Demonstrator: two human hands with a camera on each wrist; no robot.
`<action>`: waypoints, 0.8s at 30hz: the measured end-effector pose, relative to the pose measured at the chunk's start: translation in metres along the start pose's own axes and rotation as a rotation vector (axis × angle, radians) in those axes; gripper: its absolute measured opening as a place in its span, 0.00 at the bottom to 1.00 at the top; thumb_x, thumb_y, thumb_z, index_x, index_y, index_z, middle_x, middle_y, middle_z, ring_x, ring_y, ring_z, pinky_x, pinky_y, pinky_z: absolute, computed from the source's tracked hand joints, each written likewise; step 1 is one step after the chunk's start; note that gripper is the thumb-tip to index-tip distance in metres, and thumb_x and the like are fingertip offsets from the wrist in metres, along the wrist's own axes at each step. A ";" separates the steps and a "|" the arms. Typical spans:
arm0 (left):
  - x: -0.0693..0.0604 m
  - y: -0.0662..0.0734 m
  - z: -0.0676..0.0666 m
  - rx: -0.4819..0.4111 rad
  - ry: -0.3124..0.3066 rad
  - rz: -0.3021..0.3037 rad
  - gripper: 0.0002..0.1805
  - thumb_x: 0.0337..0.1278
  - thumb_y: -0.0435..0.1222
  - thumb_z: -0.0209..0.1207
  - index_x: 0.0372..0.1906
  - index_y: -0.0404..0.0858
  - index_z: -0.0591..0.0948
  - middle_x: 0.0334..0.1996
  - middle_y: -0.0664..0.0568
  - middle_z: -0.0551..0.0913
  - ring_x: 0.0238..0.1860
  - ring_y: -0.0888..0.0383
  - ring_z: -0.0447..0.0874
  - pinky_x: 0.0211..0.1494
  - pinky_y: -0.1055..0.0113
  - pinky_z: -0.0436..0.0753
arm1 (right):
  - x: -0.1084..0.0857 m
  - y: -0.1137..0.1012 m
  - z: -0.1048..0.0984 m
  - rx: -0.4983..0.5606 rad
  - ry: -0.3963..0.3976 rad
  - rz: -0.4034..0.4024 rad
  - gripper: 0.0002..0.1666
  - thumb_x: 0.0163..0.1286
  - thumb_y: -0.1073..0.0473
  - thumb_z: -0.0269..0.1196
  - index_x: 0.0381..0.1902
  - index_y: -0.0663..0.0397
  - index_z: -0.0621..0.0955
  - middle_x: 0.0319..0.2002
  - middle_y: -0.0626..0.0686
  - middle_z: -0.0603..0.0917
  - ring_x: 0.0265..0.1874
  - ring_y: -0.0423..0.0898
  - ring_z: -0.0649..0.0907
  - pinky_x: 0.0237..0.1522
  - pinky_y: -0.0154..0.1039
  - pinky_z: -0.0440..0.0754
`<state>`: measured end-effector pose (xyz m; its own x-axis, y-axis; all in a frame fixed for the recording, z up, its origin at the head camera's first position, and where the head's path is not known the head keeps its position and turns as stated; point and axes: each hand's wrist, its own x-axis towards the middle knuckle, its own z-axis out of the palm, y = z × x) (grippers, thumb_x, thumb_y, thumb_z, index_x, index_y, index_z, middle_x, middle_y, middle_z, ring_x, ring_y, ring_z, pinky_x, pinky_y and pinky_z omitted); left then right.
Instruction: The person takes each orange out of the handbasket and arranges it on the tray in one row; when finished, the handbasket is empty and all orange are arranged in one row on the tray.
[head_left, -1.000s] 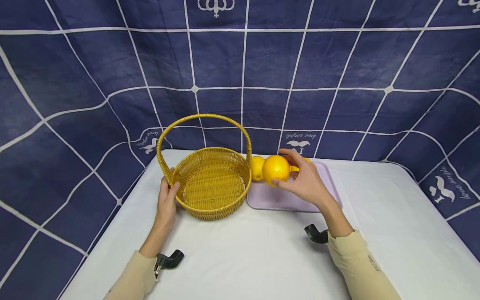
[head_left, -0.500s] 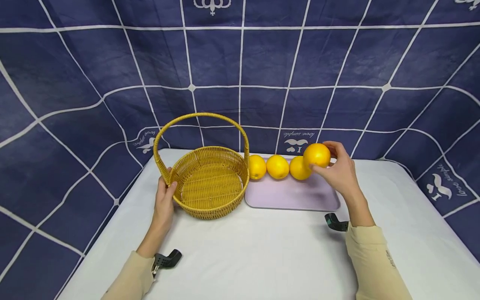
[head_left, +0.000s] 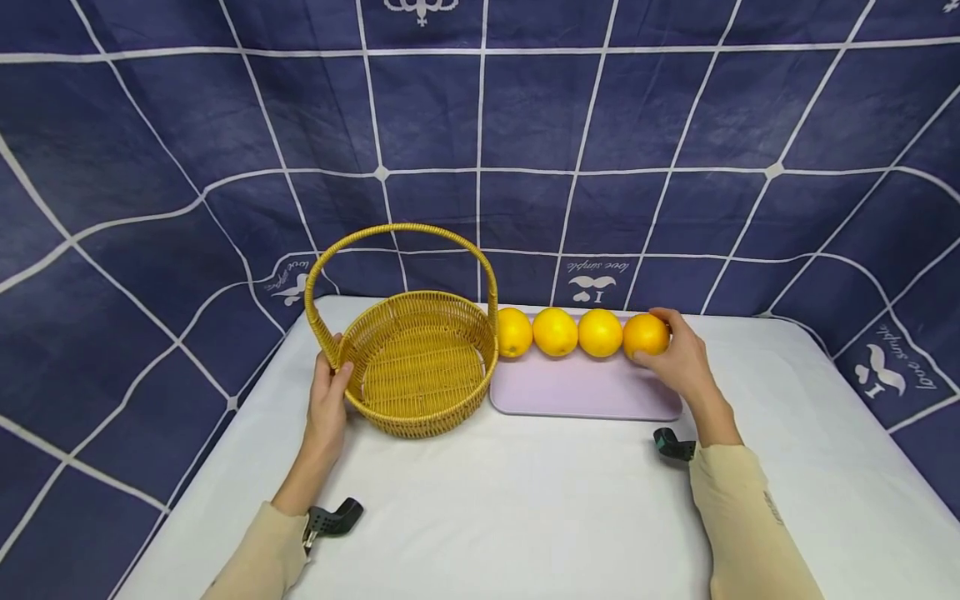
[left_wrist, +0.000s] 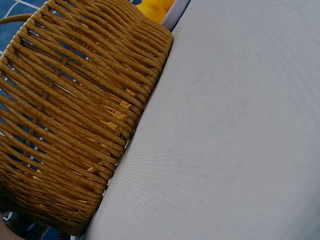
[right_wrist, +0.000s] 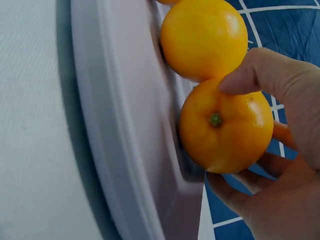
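My left hand [head_left: 327,410] holds the left rim of a golden woven basket [head_left: 424,371] with a tall arched handle. The basket sits on the table with nothing inside. In the left wrist view its slatted side wall [left_wrist: 75,110] fills the left part. On the right, several oranges stand in a row along the back of a lilac tray [head_left: 585,390]. My right hand [head_left: 684,360] grips the rightmost orange [head_left: 647,335], thumb on top and fingers round the far side. Up close in the right wrist view, this orange [right_wrist: 222,132] touches its neighbour [right_wrist: 205,37].
A white cloth [head_left: 510,500] covers the table. Dark blue curtain [head_left: 540,125] with white grid lines surrounds its back and sides. The basket's right side stands close against the tray's left end and partly overlaps the leftmost orange [head_left: 514,333].
The right hand has carried an orange rightward over the tray, then lowered it to the right end of the row. My left hand has stayed on the basket.
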<state>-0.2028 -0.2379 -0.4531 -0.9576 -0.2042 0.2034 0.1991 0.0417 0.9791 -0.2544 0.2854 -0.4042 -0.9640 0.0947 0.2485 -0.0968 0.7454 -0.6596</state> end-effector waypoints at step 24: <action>0.003 0.002 -0.002 0.056 -0.007 -0.006 0.32 0.85 0.39 0.46 0.85 0.44 0.54 0.83 0.53 0.60 0.82 0.56 0.54 0.86 0.62 0.50 | -0.014 -0.002 -0.019 -0.060 -0.022 -0.004 0.48 0.72 0.45 0.69 0.80 0.58 0.65 0.77 0.69 0.67 0.68 0.76 0.72 0.69 0.70 0.72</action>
<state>-0.2051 -0.2401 -0.4505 -0.9601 -0.1983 0.1971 0.1812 0.0956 0.9788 -0.2363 0.2953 -0.3927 -0.9688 0.0776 0.2354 -0.0867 0.7838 -0.6150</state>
